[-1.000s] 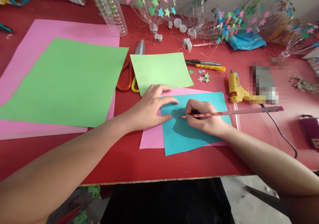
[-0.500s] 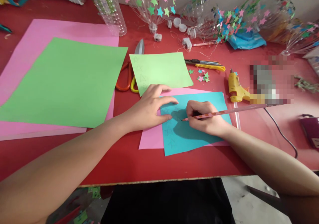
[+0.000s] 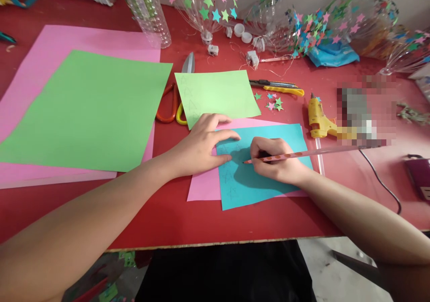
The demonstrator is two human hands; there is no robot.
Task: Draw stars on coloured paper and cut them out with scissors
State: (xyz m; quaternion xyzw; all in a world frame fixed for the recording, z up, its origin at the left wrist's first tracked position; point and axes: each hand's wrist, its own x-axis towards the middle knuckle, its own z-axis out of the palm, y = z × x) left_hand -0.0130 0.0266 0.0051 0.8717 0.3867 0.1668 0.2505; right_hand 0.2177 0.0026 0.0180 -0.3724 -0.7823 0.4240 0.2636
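Note:
In my right hand [image 3: 277,158] is a pink spotted pencil [image 3: 302,153], its tip on a blue paper sheet [image 3: 262,187]. Faint pencilled stars run down the left part of that sheet. My left hand [image 3: 210,145] rests with fingers spread on the sheet's upper left corner. Under the blue sheet a pink sheet [image 3: 203,187] sticks out at the edges. Just beyond my left hand lies a light green sheet [image 3: 218,93], with pencilled stars along its left edge. It partly covers a pair of scissors [image 3: 172,102] with red and yellow handles.
Large green paper [image 3: 90,114] lies over pink paper [image 3: 50,40] at left. A yellow glue gun [image 3: 317,116], a box cutter [image 3: 282,87] and small cut-out stars [image 3: 273,104] are at right. Star-covered plastic bottle pieces [image 3: 203,6] and a clear bottle [image 3: 148,13] stand along the back.
The pencil tip has shifted very slightly left on the blue sheet, and the pencil's far end sits a little lower. My left hand has stayed in place.

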